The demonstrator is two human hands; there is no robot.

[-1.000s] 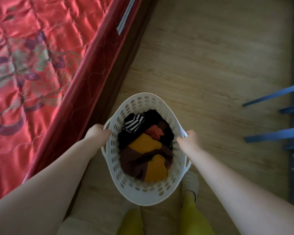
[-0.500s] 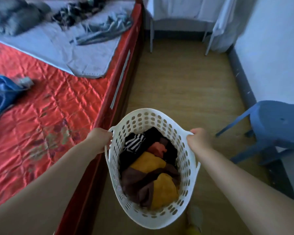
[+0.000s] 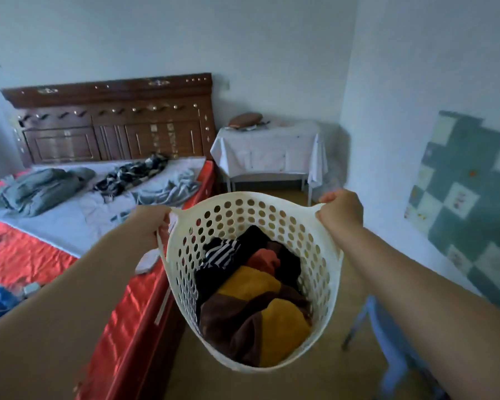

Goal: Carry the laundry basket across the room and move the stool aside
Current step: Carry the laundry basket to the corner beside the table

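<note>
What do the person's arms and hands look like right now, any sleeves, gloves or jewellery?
Both forearms are bare all the way to the frame edge: no sleeves show. The left hand and right hand wear no gloves, and no watch, bracelet or ring is visible. Fingers are mostly hidden, so rings there cannot be ruled out.

Clothes point(image 3: 254, 307) in basket point(image 3: 326, 272); bed point(image 3: 70, 226) left, stool point(image 3: 387, 327) right, table point(image 3: 269, 148) ahead.

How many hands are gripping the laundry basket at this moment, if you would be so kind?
2. The left hand grips the laundry basket at its left handle by the bed; the right hand grips its right handle.
</note>
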